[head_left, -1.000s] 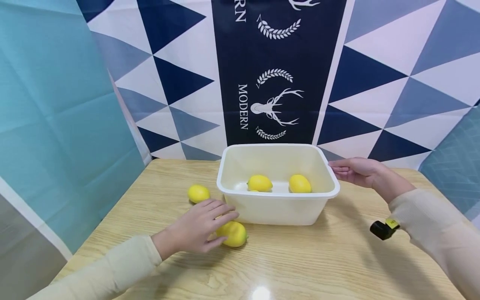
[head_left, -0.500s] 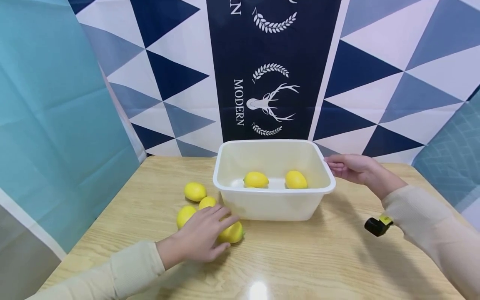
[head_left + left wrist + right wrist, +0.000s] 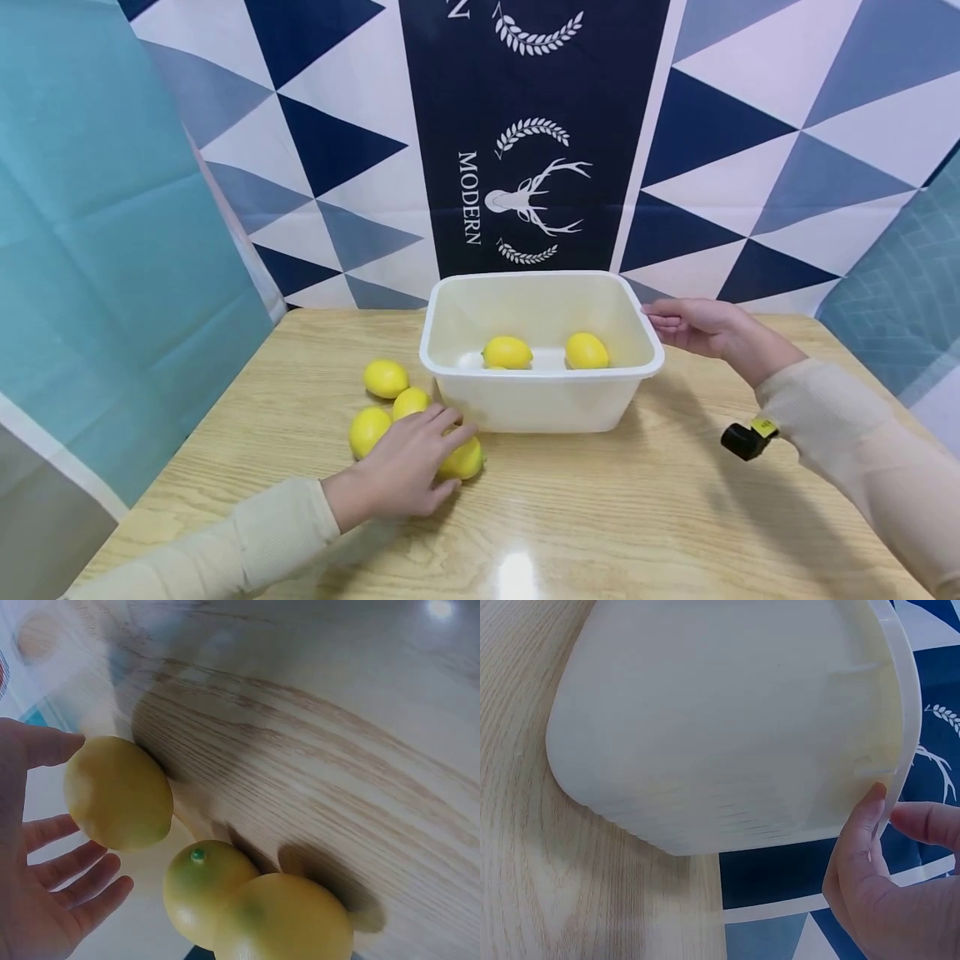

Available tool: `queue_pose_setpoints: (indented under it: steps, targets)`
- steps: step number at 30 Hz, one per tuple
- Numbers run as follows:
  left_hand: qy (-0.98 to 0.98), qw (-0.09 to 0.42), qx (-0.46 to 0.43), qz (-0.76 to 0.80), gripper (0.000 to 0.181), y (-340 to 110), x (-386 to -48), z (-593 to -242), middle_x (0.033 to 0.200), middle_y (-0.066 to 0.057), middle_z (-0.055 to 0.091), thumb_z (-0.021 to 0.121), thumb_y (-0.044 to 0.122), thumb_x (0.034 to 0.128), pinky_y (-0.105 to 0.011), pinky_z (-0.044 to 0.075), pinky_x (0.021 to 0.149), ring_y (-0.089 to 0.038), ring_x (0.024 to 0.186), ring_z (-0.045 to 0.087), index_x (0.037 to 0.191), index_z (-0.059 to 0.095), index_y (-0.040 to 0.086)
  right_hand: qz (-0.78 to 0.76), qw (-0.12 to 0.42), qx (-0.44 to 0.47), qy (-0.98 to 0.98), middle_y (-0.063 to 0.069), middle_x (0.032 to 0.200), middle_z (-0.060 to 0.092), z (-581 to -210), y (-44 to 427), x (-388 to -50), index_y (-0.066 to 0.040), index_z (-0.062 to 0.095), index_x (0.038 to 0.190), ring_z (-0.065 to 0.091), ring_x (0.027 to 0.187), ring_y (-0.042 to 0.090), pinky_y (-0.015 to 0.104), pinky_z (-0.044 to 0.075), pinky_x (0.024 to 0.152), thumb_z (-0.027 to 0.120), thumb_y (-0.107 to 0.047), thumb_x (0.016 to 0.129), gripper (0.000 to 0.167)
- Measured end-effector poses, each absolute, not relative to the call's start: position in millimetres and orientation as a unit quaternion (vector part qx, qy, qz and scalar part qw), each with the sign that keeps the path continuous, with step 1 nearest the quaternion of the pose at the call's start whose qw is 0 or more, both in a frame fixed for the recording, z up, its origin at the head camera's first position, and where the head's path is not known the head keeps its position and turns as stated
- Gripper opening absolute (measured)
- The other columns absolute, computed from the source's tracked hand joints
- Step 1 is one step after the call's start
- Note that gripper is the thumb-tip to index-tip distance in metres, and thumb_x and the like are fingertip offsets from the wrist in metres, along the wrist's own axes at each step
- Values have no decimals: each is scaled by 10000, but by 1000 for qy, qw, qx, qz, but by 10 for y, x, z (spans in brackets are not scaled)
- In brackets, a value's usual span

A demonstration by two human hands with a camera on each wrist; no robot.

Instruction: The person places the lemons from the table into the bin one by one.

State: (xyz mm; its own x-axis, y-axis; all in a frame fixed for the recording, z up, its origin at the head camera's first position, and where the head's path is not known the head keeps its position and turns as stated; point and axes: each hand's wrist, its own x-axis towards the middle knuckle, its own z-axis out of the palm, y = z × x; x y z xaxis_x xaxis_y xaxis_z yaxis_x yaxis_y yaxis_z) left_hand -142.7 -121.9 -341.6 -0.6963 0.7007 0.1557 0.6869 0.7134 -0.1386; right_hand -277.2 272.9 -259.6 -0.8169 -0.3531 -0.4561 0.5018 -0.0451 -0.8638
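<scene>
Head view: left grip (image 3: 405, 462) curled round lemon (image 3: 463, 460) on tabletop (image 3: 600, 517), just in front of tub (image 3: 532, 408), near left corner; three loose lemons (image 3: 369, 432) close by. Inner lemons (image 3: 507, 353), two plain plus sliver of third, lie in tub. Right grip (image 3: 708, 327) pinches tub's right side.

Left wrist view: hold looks light; smooth, round lemon could slip if squeezed off-centre. Careless sweep might send loose lemons rolling.

Right wrist view: pinch on rim (image 3: 910, 697) from one side only; hard pull could tilt or drag tub.
</scene>
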Motion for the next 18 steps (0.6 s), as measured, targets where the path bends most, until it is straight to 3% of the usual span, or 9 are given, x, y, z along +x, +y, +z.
queue_pose_setpoints:
  steps: [18]
  targets:
    - [-914,80,-397,30,554,-1156,-1483,-3485,1190,-6,566,727,323,790,-310,515,930,-179,1079,532,1280,537,148,-723,297,64,620,-22,773,737,-2576,2727,-2775,-132,725,787,683,745,42,183,583,743,460,-71,987,337]
